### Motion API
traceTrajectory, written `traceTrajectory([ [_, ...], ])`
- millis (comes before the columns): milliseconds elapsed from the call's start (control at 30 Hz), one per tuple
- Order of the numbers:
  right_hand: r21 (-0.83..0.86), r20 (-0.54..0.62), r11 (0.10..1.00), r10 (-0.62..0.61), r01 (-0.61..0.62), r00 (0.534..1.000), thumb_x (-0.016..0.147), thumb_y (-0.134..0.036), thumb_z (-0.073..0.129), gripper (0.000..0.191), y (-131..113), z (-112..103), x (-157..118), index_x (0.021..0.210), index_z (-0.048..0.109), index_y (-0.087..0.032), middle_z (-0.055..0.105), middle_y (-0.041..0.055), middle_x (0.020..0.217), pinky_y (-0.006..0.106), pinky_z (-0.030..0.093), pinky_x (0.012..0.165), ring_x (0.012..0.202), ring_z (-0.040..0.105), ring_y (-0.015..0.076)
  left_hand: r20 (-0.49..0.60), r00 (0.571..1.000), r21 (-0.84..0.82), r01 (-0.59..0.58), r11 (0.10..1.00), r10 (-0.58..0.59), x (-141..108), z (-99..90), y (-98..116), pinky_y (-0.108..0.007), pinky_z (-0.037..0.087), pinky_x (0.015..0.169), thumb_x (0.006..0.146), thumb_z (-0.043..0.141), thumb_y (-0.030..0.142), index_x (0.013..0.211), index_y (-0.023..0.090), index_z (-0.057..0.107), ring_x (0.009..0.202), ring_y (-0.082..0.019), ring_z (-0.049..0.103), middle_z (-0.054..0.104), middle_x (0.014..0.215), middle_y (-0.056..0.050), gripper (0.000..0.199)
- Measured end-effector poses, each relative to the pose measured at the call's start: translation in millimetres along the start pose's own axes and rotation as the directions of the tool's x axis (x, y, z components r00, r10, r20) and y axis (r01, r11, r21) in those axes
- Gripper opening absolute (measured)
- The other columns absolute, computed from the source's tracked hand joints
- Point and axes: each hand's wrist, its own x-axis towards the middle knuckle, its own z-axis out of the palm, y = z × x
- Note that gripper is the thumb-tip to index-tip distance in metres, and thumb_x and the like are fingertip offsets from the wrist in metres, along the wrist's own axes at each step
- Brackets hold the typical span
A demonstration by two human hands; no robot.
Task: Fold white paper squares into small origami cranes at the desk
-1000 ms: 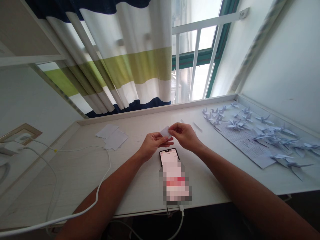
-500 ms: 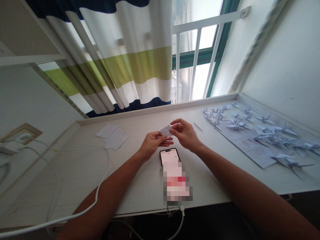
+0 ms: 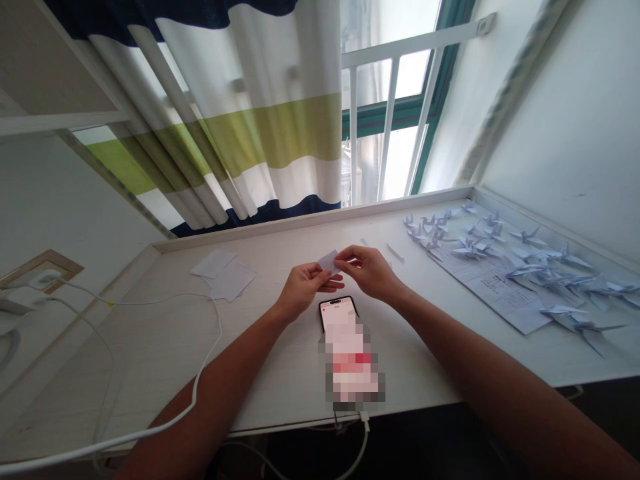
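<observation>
A small piece of folded white paper (image 3: pixel 328 261) is held up between my two hands above the middle of the desk. My left hand (image 3: pixel 305 285) pinches its lower left side between thumb and fingers. At its right edge, my right hand (image 3: pixel 367 268) grips it with thumb and forefinger, and the fingertips partly cover that corner. Just below the hands lies a phone (image 3: pixel 340 313) with its screen lit; most of the screen is blurred out. Loose white paper squares (image 3: pixel 233 279) rest to the left of my left hand.
Many folded paper cranes (image 3: pixel 545 273) spread over the desk's right side, some on a printed sheet (image 3: pixel 500 297). Thin paper strips (image 3: pixel 395 253) lie behind my right hand. A white cable (image 3: pixel 210 347) crosses my left forearm. A raised rim (image 3: pixel 260 229) borders the desk's back.
My right hand has shifted slightly, its fingers now closer together on the paper's right edge. The paper has tilted a little. My left hand keeps its grip.
</observation>
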Motion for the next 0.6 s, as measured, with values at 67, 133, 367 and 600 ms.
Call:
traceTrajectory([
  [67,0.016,0.002,0.999,0.028,-0.028,1.000,0.089,-0.027,0.066,0.012,0.8,-0.5,0.7,0.084,0.071,-0.017,0.075,0.0058,0.088,0.037,0.059,0.079,0.080,0.070,0.0189,0.034,0.999,-0.008,0.018,1.000,-0.018,-0.7,-0.4,0.2,-0.041,0.060,0.084,0.080,0.079,0.044,0.105,0.008,0.071,0.086,-0.027,0.077,0.078,0.099,-0.017,0.044],
  [133,0.010,-0.006,0.999,0.031,-0.031,0.999,0.088,-0.026,0.065,0.011,0.5,-1.3,0.8,0.084,0.070,-0.017,0.075,0.0058,0.087,0.037,0.058,0.078,0.079,0.070,0.0190,0.069,0.997,-0.027,0.034,0.999,-0.032,-1.2,-1.2,0.6,-0.040,0.060,0.086,0.084,0.077,0.043,0.108,0.009,0.070,0.091,-0.027,0.077,0.077,0.105,-0.018,0.042],
  [367,-0.026,-0.039,1.000,0.000,-0.001,0.999,0.088,-0.023,0.065,0.008,-4.9,-2.7,-0.6,0.085,0.071,-0.018,0.075,0.0058,0.088,0.036,0.057,0.077,0.079,0.069,0.0190,0.115,0.992,-0.044,0.061,0.997,-0.056,-0.9,-3.8,1.7,-0.038,0.060,0.084,0.088,0.072,0.043,0.109,0.010,0.070,0.090,-0.025,0.076,0.077,0.107,-0.018,0.039],
  [600,-0.029,-0.051,0.999,0.013,-0.015,0.999,0.086,-0.024,0.067,0.008,-5.3,-1.4,-0.5,0.082,0.071,-0.018,0.076,0.0061,0.086,0.036,0.057,0.075,0.078,0.069,0.0197,0.098,0.995,-0.001,0.019,1.000,-0.018,-1.9,-3.3,0.7,-0.040,0.060,0.087,0.081,0.080,0.040,0.104,0.009,0.072,0.086,-0.024,0.076,0.077,0.105,-0.018,0.039],
])
